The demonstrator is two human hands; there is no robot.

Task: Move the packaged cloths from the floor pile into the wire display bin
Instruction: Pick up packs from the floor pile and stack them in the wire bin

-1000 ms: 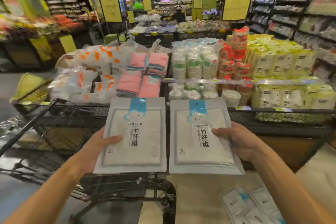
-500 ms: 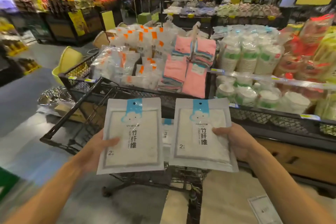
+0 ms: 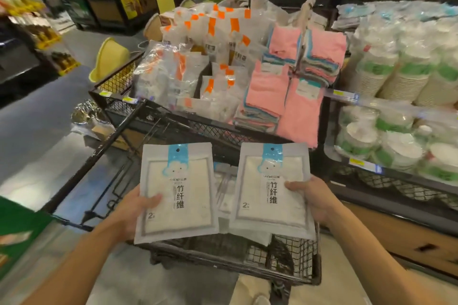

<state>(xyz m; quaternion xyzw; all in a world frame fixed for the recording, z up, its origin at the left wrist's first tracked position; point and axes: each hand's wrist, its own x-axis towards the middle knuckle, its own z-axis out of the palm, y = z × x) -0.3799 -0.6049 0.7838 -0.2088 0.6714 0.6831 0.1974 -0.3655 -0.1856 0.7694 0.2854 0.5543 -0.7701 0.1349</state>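
Observation:
I hold two flat grey-white cloth packs with blue cloud headers, side by side and upright. My left hand grips the left pack by its left edge, thumb on the front. My right hand grips the right pack by its right edge. Both packs hover over the black wire display bin, whose mesh front wall shows below them. More of the same packs lie inside the bin, seen through the gap between the two I hold.
Beyond the bin, a black mesh display carries orange-tagged packs and pink towels. Stacked paper cups and bowls fill shelves at right. A yellow basket stands at left, beside grey floor.
My view has swung left and down, so the wire bin now lies under the two packs. Both hands keep their hold and have carried the packs over the bin.

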